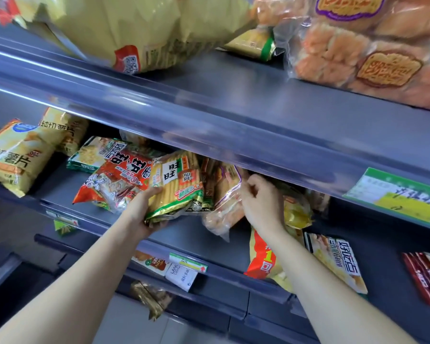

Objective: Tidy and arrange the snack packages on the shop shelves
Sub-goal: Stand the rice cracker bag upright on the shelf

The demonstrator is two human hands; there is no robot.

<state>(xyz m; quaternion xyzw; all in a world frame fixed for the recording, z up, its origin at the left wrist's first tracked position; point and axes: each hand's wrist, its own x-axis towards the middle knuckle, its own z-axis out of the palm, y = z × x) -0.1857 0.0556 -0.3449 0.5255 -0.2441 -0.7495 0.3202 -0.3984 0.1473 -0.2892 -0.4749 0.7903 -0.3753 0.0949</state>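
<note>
A: Where is the rice cracker packet (176, 187), the yellow one with green and gold ends?

B: On the middle shelf (196, 229), close to its front edge, standing tilted. I will tell everything from this packet. Far to its left lie two yellow potato chip bags (13, 155). Nearer on the left is a green and white packet (92, 155). A red packet (124, 175) lies partly over that one and touches the rice cracker packet.

A: And the left hand (140, 212)?

B: It holds the rice cracker packet at the lower left corner. The thumb lies on the front side. The other fingers are curled under the bottom, so most of them are hidden.

A: What is to the right?

B: Just beside it is a clear packet (225, 194) with a purple edge, leaning against it. The right hand (261, 202) is at the right side of that clear packet, with its fingers curled and close together. Whether they pinch the wrapper, I cannot tell. To the right of this hand is a crumpled yellow bag (297, 212). Further right and higher, a green price label (402, 194) sits on the front edge of the upper shelf (233, 115).
</note>
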